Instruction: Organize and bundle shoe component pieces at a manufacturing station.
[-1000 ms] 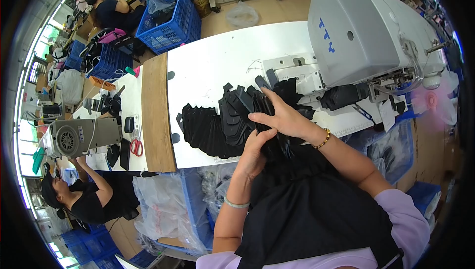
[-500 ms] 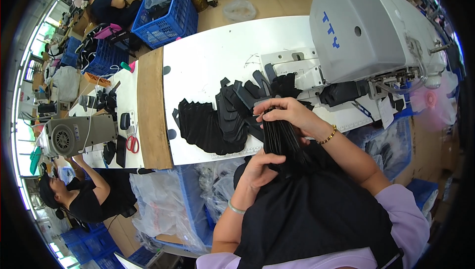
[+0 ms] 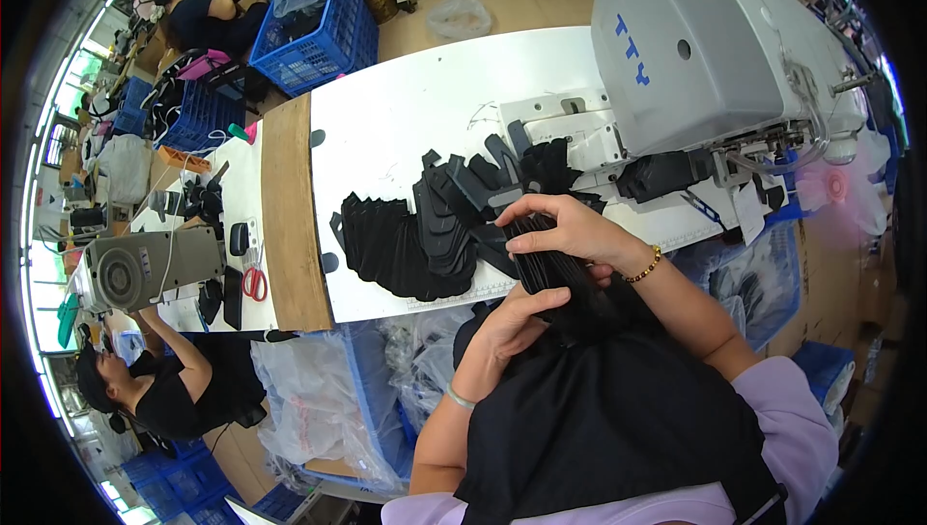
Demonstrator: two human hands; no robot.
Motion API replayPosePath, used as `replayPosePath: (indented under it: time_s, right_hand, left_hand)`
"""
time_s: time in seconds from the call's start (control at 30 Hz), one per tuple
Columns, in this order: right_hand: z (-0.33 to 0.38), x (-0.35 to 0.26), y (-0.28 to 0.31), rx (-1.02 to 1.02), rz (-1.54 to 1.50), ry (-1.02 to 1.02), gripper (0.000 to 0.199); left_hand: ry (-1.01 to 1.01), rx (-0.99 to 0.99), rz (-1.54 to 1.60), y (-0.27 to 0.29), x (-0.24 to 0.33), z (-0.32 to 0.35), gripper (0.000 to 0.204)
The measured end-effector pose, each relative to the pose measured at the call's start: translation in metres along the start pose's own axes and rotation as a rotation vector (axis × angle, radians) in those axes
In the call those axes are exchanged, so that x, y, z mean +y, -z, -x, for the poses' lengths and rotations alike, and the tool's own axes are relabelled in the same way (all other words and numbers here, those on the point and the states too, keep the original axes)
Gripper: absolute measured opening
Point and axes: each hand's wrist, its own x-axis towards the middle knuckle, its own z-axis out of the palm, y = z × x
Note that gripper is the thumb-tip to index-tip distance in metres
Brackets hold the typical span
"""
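A thick stack of flat black cut pieces (image 3: 553, 272) is gripped between both my hands, just in front of the table's near edge. My left hand (image 3: 514, 325) closes on the lower end of the stack with the thumb lying across it. Over the upper end curl the fingers of my right hand (image 3: 570, 231). On the white table, beyond and left of my hands, lie fanned rows of black pieces (image 3: 379, 250) and more overlapping black pieces (image 3: 446, 221). Their exact kind I cannot make out.
A large grey sewing machine (image 3: 710, 52) stands at the right of the white table (image 3: 406, 110). Tweezers (image 3: 704, 207) lie beneath its head. Red scissors (image 3: 254, 283) rest on the left table. Blue crates (image 3: 319, 52) and two people are farther left. Plastic-lined bins (image 3: 319, 399) sit below.
My left hand has shifted slightly right and up along the stack, and the stack tilts a little differently. The whole view has moved slightly.
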Motion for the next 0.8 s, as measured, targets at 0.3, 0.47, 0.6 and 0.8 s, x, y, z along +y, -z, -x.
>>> replayPosePath:
  time_s: [0.3, 0.47, 0.6, 0.8]
  right_hand:
    - [0.004, 0.007, 0.001, 0.111, -0.089, -0.069, 0.035]
    - [0.011, 0.006, 0.008, 0.109, -0.086, -0.198, 0.027]
    - [0.009, 0.014, 0.007, 0.124, -0.092, -0.017, 0.033]
    - [0.003, 0.046, 0.033, 0.497, 0.261, 0.028, 0.028]
  left_hand:
    - [-0.042, 0.094, -0.201, 0.009, -0.019, -0.01, 0.044]
    - [-0.02, 0.142, -0.179, -0.009, -0.023, -0.014, 0.042]
    - [-0.107, 0.146, -0.142, -0.007, -0.022, -0.008, 0.045]
    - [-0.643, 0.191, 0.343, 0.047, 0.005, 0.041, 0.06]
